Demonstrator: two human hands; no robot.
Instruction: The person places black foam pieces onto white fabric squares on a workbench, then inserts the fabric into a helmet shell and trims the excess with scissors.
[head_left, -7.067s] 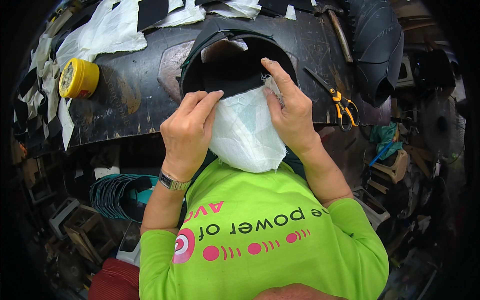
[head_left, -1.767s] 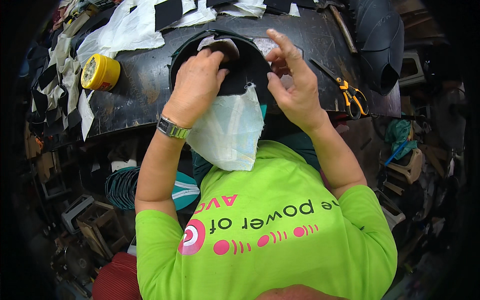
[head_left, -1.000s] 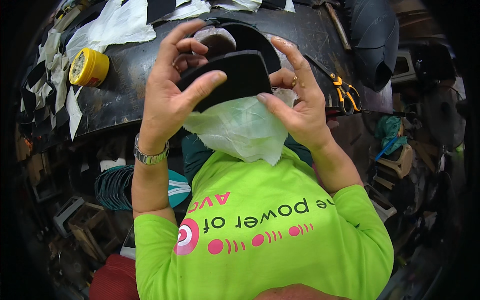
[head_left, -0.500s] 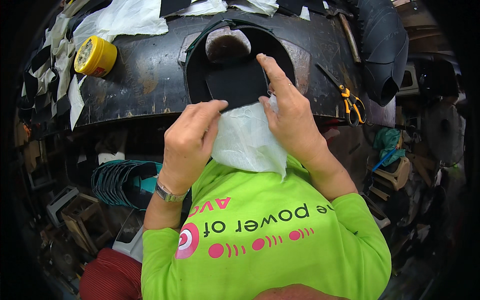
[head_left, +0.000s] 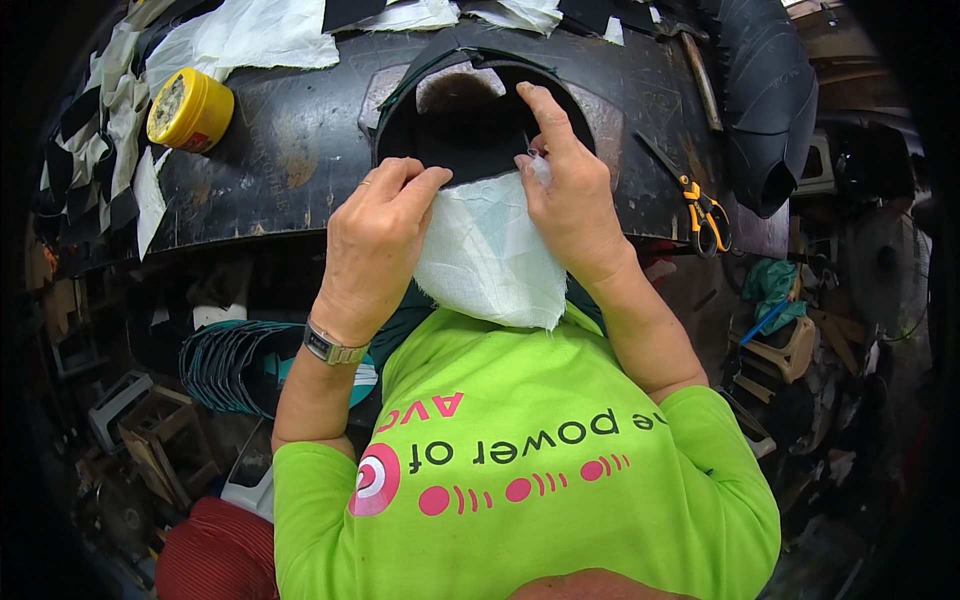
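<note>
A curved black band (head_left: 400, 135) with a dark green edge forms a hoop around a worn metal block (head_left: 460, 92) on the bench. From the band's near edge hangs a thin white cloth (head_left: 490, 255), frayed along its bottom. At that edge's left end, my left hand (head_left: 375, 235) pinches with thumb and fingers where cloth and band meet. My right hand (head_left: 580, 205) grips the cloth's right upper corner, a crumpled bit showing by its thumb. Its index finger reaches up along the inside of the hoop. What lies under my fingertips is partly hidden.
A yellow tub (head_left: 190, 110) stands left on the black bench (head_left: 290, 150). Scissors (head_left: 700, 205) with yellow-black handles lie right, near a hammer (head_left: 700, 75) and a black rolled piece (head_left: 765, 100). White cloth scraps (head_left: 245, 40) cover the back left. Teal-edged bands (head_left: 225, 365) are stacked below left.
Both hands have shifted slightly away from me, the left one more, carrying the near edge and the white cloth with them. The flat black panel inside the hoop no longer shows.
</note>
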